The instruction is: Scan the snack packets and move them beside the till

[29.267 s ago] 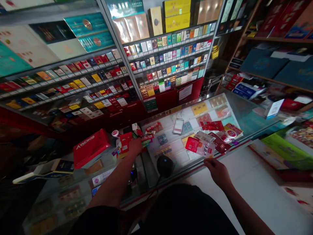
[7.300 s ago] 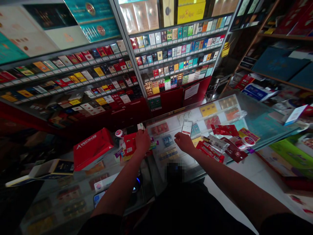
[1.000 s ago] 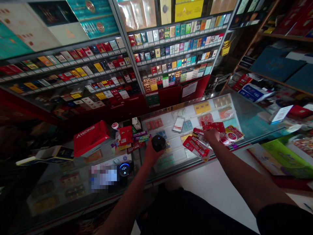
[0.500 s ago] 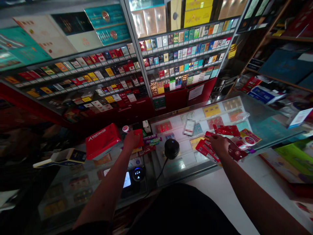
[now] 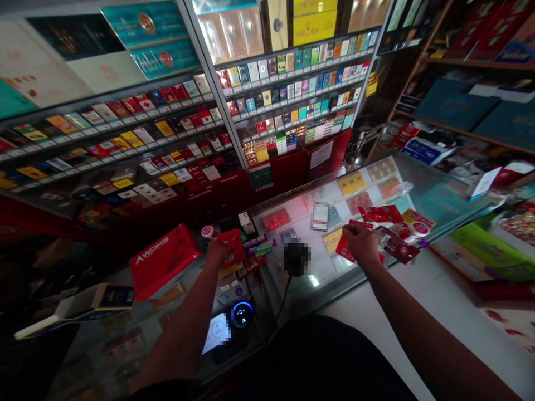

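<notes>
My left hand (image 5: 215,255) is closed on the edge of a flat red packet (image 5: 232,244) over the left part of the glass counter. Beside it lie a small round tub with a red-and-white lid (image 5: 208,231) and several slim purple and green packs (image 5: 263,248). Over the counter's right part, my right hand (image 5: 363,246) has its fingers curled in a pinch on a red packet (image 5: 364,225), mostly covered by the hand. Another red packet (image 5: 343,249) lies under the fingers. Close by are a dark red packet (image 5: 399,245) and a second round tub (image 5: 419,229).
A red shoe-box-like carton (image 5: 165,262) stands at the left. A black stand with a cable (image 5: 296,257) sits mid-counter. A device with a lit blue ring (image 5: 242,314) and a bright screen (image 5: 216,332) is near me. Shelves of cigarette packs (image 5: 288,94) rise behind.
The view has shifted to the right. My right hand has moved slightly left and lies over the red packets, hiding more of them. My left hand still holds its red packet.
</notes>
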The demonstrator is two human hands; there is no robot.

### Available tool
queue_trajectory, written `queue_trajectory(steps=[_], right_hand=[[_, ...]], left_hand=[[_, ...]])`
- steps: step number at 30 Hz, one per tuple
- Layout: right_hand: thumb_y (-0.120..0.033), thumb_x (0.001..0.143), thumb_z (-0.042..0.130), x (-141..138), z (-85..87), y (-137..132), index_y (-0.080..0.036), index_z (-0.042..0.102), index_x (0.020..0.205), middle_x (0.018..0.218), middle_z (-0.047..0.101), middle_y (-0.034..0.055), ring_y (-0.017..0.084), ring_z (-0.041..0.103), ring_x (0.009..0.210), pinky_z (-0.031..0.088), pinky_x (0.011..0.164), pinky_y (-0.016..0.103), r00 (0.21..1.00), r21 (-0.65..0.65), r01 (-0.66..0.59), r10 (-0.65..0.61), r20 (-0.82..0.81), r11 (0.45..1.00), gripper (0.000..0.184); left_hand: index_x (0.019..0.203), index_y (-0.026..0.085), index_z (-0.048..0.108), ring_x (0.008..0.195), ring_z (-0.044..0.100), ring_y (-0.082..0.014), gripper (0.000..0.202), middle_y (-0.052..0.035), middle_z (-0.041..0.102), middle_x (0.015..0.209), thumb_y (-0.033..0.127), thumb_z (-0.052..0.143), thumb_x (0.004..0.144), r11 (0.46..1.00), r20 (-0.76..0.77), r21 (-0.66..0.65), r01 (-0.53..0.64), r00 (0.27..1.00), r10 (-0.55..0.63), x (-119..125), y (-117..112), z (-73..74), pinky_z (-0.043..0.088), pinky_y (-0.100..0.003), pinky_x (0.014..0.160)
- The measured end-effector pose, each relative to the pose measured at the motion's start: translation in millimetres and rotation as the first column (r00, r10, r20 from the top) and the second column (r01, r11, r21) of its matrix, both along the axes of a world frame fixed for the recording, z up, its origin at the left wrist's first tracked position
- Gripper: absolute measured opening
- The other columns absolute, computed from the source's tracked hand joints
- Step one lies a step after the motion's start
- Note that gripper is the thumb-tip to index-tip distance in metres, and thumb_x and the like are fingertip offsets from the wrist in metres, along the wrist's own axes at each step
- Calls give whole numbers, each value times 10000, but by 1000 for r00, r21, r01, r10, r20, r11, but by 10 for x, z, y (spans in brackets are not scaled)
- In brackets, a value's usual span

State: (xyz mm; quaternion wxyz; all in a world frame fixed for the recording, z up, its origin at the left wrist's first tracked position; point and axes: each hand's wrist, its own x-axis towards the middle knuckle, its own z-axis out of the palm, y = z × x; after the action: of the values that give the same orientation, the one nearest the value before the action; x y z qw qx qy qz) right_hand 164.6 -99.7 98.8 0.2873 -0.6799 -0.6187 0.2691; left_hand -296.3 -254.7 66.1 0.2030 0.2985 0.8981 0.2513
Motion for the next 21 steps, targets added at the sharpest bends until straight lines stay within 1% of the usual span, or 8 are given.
queue_trajectory(steps=[3,6,9,13,15,17,19,21], right_hand=[[-329,826,647,-81,89,-20,-162,818,1001,915,805,110,266,742,877,522,822,349,998,6,-34,35,-51,999,296],[-328,824,648,-160,175,-25,-156,814,995,920,805,112,262,744,878,526,818,351,991,-7,-93,91,-94,996,295],[-343,830,649,-242,225,-31,-171,809,982,897,802,96,248,740,855,525,812,349,983,4,-139,139,-119,990,280],[-379,844,644,-424,299,-69,-192,800,993,909,802,68,232,735,847,528,805,343,941,50,-260,265,-209,964,285],[-373,841,654,-558,375,-103,-199,802,958,906,803,59,228,734,844,527,799,337,909,61,-349,354,-222,935,256],[-355,847,655,-707,475,-146,-205,804,908,874,800,50,222,732,826,525,791,332,865,64,-451,453,-217,890,220],[-335,864,651,-851,580,-187,-208,806,895,873,801,47,217,736,838,526,808,328,810,73,-542,544,-222,837,203],[-322,870,664,-977,668,-215,-209,812,938,920,809,53,221,744,877,528,828,327,763,72,-605,603,-232,793,199]], left_hand=[[767,173,711,807,727,-300,187,-111,751,766,320,794,688,993,45,-95,-73,996,78,-8,-22,-18,491,-325,674],[818,164,730,748,717,-274,212,-100,761,803,319,797,689,994,118,3,-109,987,107,37,-104,-5,484,-319,653],[888,161,736,735,707,-249,292,-79,768,839,342,807,671,977,155,123,-174,976,154,116,-218,82,489,-308,650],[946,160,735,749,700,-230,433,-65,777,873,434,844,628,920,234,320,-227,960,156,300,-268,351,517,-309,679],[959,153,734,762,700,-225,520,-70,782,895,481,881,584,873,325,432,-227,942,84,450,-205,530,534,-316,701],[1011,147,735,782,706,-221,605,-75,786,919,500,913,554,823,438,522,-225,898,-32,637,-96,715,551,-324,727],[1031,144,740,773,707,-217,637,-74,787,918,502,935,541,794,516,568,-216,845,-138,843,29,886,559,-331,730],[1033,147,747,755,707,-217,627,-66,787,900,486,950,546,783,530,593,-190,824,-201,1044,147,1026,560,-329,711]])
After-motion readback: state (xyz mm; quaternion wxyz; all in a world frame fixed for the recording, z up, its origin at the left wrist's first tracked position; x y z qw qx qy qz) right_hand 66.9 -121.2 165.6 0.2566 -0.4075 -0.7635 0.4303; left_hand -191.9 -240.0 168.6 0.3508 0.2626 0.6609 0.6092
